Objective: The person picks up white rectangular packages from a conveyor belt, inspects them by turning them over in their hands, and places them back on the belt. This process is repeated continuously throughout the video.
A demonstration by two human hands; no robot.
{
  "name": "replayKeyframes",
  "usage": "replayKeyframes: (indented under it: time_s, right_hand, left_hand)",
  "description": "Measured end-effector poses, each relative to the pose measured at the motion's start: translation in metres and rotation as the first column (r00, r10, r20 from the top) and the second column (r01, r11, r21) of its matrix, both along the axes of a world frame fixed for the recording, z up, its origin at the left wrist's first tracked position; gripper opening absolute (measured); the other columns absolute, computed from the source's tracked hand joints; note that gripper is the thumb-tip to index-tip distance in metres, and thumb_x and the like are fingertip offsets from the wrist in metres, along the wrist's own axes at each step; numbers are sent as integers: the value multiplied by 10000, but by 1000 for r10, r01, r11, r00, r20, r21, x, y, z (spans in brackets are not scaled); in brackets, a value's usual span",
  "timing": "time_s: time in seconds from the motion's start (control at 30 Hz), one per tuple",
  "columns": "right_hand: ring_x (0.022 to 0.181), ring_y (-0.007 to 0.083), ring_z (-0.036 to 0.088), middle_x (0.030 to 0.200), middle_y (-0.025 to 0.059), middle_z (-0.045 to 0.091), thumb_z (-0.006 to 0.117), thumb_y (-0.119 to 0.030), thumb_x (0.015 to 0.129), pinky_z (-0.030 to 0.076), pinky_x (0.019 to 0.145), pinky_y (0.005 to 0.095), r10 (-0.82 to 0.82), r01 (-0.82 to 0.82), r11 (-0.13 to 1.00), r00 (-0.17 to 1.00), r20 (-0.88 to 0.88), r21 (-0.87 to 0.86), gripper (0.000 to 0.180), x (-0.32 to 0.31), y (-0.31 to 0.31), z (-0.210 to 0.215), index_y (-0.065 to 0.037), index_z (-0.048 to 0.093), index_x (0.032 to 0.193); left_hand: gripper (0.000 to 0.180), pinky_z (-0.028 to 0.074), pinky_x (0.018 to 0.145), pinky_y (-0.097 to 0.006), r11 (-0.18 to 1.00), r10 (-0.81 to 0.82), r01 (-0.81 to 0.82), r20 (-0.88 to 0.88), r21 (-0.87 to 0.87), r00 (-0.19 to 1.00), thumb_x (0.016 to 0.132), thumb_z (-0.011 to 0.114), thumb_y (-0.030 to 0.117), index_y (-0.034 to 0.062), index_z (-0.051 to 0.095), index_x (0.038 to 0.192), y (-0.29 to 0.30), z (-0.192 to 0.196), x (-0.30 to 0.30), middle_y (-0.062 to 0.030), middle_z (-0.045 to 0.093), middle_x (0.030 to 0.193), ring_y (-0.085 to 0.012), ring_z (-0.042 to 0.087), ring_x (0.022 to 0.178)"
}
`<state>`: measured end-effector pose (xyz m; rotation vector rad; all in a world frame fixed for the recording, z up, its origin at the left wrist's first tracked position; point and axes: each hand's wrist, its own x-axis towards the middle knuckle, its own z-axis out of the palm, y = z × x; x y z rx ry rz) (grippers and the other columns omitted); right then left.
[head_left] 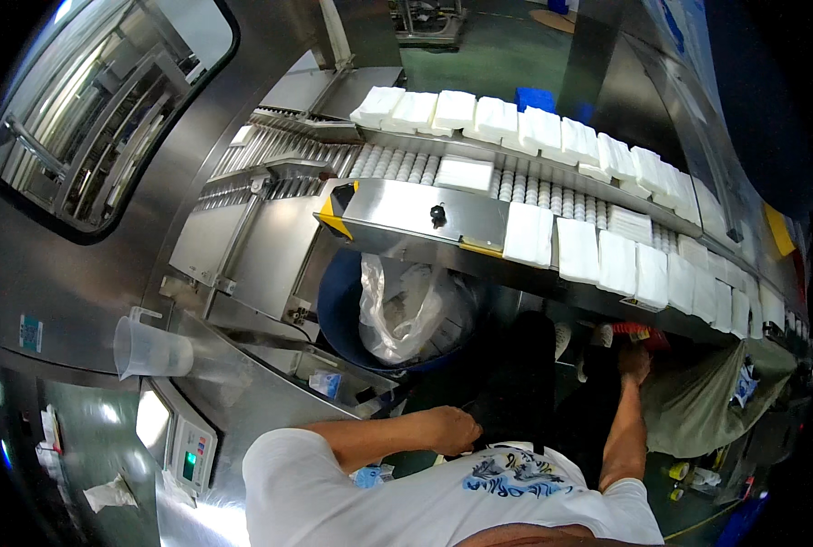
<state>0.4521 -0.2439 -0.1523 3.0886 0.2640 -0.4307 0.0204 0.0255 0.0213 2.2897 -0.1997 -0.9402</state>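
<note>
A: Your right hand (634, 363) reaches beneath the roller conveyor (516, 187) at a red object (639, 335); whether it is grasped cannot be told.

B: And your left hand (452, 430)?

A: Loosely curled, empty, below the blue bin (338, 314). The object looks light; take it by its exposed edge.

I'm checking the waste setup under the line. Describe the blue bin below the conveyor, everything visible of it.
The blue bin is a round, dark blue tub, plastic by its look, standing upright below the steel conveyor edge. A crumpled clear plastic bag sits inside and rises above the rim. The conveyor hides the bin's far rim, and its lower right side is lost in shadow. Neither hand touches it; the left hand is nearest.
</note>
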Motion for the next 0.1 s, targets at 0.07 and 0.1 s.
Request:
replayKeyframes:
  time_s: [0.07, 0.1]
  right_hand:
    - [1347, 301, 601, 1409, 200, 659, 593, -586, 992, 467, 1115, 499, -10, 10, 1000, 1000, 6, -3, 573, -3, 4, 5, -147, 708, 1344]
    - [1388, 288, 572, 1419, 208, 652, 591, -596, 993, 414, 1186, 480, -14, 14, 1000, 1000, 8, -4, 582, -6, 6, 6, -145, 713, 1340]
  left_hand:
    - [387, 597, 896, -476, 1000, -17, 17, -45, 4, 999, 1006, 660, 324, -31, 724, 1148, 1, 3, 4, -247, 761, 1081, -404, 740, 1045]
    - [397, 596, 908, -472, 1000, -25, 26, -69, 6, 997, 1003, 663, 332, -23, 719, 1172, 1, 4, 5, -250, 759, 1102, -406, 738, 1056]
